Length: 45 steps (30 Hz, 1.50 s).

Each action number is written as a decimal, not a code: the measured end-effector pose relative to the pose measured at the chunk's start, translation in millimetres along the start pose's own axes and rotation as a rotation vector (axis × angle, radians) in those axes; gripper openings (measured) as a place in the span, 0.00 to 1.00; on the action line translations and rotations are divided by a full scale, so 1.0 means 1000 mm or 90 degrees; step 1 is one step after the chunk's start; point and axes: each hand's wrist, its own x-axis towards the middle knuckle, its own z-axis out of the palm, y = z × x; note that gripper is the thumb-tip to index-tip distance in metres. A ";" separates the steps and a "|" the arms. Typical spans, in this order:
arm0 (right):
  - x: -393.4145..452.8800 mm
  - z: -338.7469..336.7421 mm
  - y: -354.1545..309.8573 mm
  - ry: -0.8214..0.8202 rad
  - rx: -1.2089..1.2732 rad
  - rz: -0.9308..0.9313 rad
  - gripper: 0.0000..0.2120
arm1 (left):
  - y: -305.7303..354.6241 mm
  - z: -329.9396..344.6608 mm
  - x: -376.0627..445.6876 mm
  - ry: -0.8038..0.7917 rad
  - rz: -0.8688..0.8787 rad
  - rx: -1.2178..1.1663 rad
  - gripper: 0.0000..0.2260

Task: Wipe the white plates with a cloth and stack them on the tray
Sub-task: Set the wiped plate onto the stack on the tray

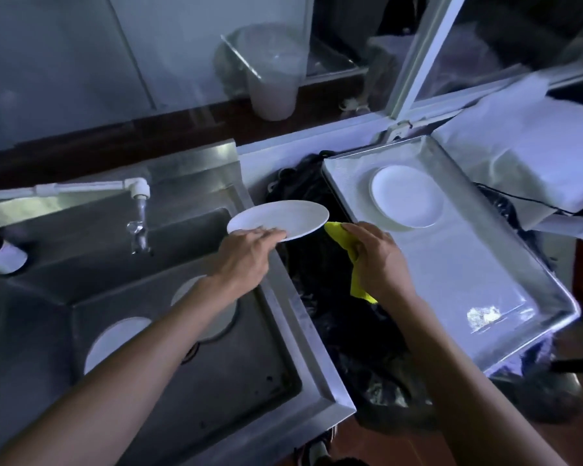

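The left hand [249, 243] grips a white plate [278, 218] by its near rim, above the sink's [256, 364] right edge. Right of it, the right hand [374, 253] clutches a yellow cloth [342, 237]. Further right, a tray [485, 280] carries stacked plates [406, 196]. No writing is legible.

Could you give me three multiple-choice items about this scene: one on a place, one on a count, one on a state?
1. Where does the yellow cloth sit?
A. in the sink
B. in the right hand
C. on the tray

2. How many plates lie in the sink?
A. two
B. none
C. five

3. The held plate is
A. lying on the tray
B. broken
C. lifted, gripped at its rim

Key: 1 B, the right hand grips the cloth. 2 A, two lie in the sink. 3 C, the left hand holds the plate above the sink, short of the tray.
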 end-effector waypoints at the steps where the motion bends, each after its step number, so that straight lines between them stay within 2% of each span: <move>1: 0.002 -0.009 0.012 0.005 -0.002 0.008 0.30 | 0.011 0.006 0.012 -0.004 0.016 0.008 0.23; 6: 0.008 -0.052 0.074 0.040 0.011 0.022 0.24 | 0.063 0.036 0.070 0.022 0.075 0.015 0.20; 11: 0.009 -0.077 0.131 0.074 0.001 0.060 0.27 | 0.107 0.065 0.121 0.028 0.137 0.022 0.20; 15: 0.011 -0.092 0.171 0.066 -0.010 0.091 0.28 | 0.140 0.095 0.161 -0.012 0.148 0.032 0.22; 21: 0.020 -0.100 0.217 0.059 -0.004 0.121 0.27 | 0.172 0.143 0.206 -0.088 0.149 0.042 0.20; 31: 0.030 -0.100 0.259 0.068 0.023 0.121 0.26 | 0.190 0.205 0.242 -0.176 0.115 0.093 0.22; 36: 0.029 -0.096 0.269 0.048 0.015 0.124 0.26 | 0.189 0.221 0.243 -0.185 0.112 0.107 0.22; 45: 0.028 -0.079 0.282 0.006 0.009 0.158 0.27 | 0.184 0.246 0.231 -0.296 0.123 0.215 0.30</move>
